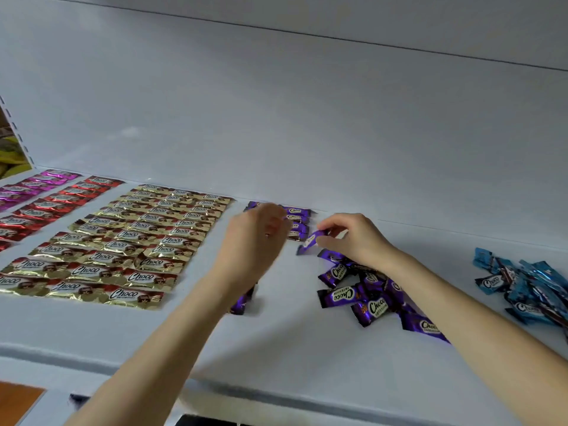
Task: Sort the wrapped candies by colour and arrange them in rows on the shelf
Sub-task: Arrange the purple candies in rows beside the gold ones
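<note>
On the white shelf (307,339), my right hand (353,238) pinches one purple candy (311,239) by its end, just right of a short purple row (297,224) at the back. My left hand (256,238) hovers blurred over the left part of that row, fingers loosely curled; whether it holds anything I cannot tell. Below my right wrist lies a loose purple pile (365,296). One more purple candy (241,302) shows under my left forearm. Sorted rows lie to the left: gold (123,241), red (52,207), magenta (27,186). At the right sits a blue pile (522,287).
The shelf's back wall (307,118) rises right behind the rows. The front lip (276,392) runs below my forearms. A perforated upright (18,133) bounds the far left, with yellow packets (9,167) beyond it.
</note>
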A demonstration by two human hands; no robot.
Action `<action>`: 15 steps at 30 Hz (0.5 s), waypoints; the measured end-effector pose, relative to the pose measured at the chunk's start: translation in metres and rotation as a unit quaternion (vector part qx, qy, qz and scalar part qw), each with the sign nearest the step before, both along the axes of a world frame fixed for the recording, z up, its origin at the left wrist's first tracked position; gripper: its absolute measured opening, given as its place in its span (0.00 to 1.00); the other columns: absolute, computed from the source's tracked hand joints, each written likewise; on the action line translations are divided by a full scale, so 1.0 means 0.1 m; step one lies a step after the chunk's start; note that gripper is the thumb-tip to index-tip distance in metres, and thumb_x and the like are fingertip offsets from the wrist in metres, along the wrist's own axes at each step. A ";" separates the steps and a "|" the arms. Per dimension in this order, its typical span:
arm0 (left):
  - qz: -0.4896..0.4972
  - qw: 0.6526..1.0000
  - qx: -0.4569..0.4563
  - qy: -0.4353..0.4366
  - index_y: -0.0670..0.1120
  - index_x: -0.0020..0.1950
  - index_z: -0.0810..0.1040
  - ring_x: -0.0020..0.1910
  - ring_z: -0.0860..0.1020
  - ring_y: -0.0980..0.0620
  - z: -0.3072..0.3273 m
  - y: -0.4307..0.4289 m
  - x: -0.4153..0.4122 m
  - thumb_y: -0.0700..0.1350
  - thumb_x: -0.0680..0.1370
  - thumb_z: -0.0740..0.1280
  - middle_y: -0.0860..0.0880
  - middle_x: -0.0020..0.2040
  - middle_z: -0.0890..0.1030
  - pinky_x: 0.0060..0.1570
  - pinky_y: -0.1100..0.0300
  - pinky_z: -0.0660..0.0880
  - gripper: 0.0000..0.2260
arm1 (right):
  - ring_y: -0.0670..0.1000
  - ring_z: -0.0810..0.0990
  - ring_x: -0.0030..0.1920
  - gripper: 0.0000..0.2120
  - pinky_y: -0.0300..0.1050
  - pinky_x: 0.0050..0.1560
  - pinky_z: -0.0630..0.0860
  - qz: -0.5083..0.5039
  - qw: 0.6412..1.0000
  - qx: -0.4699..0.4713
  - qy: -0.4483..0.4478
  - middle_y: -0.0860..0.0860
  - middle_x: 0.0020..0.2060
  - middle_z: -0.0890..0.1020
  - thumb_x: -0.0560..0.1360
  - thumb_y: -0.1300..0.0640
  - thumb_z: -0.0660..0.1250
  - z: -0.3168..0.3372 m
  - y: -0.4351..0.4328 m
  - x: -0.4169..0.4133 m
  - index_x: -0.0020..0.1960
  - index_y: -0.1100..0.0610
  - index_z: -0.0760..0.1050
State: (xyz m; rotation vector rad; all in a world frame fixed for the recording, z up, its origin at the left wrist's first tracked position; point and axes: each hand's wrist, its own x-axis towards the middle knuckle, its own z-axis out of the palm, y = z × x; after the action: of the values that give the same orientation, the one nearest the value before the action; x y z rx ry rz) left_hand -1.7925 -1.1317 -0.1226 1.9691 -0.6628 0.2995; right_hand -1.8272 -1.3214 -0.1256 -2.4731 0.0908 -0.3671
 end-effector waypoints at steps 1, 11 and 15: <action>-0.011 0.998 0.034 -0.057 0.42 0.51 0.82 0.42 0.80 0.49 -0.03 0.03 -0.12 0.42 0.77 0.66 0.47 0.44 0.83 0.43 0.62 0.74 0.07 | 0.40 0.75 0.39 0.08 0.25 0.39 0.69 0.003 1.000 -0.012 0.020 0.47 0.41 0.79 0.71 0.61 0.70 -0.02 0.00 -0.01 0.50 0.59 0.80; -0.127 0.960 0.192 -0.159 0.44 0.37 0.81 0.41 0.78 0.54 -0.61 0.34 -0.68 0.52 0.72 0.60 0.49 0.39 0.83 0.39 0.60 0.73 0.15 | 0.47 0.75 0.47 0.10 0.41 0.49 0.71 -0.012 0.994 -0.063 0.090 0.47 0.46 0.78 0.70 0.56 0.70 -0.16 0.16 0.10 0.51 0.53 0.78; -0.134 0.964 0.177 -0.146 0.43 0.38 0.81 0.43 0.78 0.52 -0.62 0.35 -0.69 0.51 0.73 0.60 0.47 0.41 0.83 0.41 0.61 0.71 0.15 | 0.45 0.72 0.49 0.14 0.39 0.50 0.68 -0.012 0.994 -0.058 0.091 0.47 0.48 0.77 0.72 0.54 0.70 -0.19 0.19 0.11 0.56 0.56 0.77</action>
State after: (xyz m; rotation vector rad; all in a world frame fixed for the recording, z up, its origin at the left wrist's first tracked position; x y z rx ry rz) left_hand -1.8613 -1.0972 -0.1842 2.1561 -1.2333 0.3234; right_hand -1.8158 -1.3021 -0.1441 -2.6178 0.1795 -0.1607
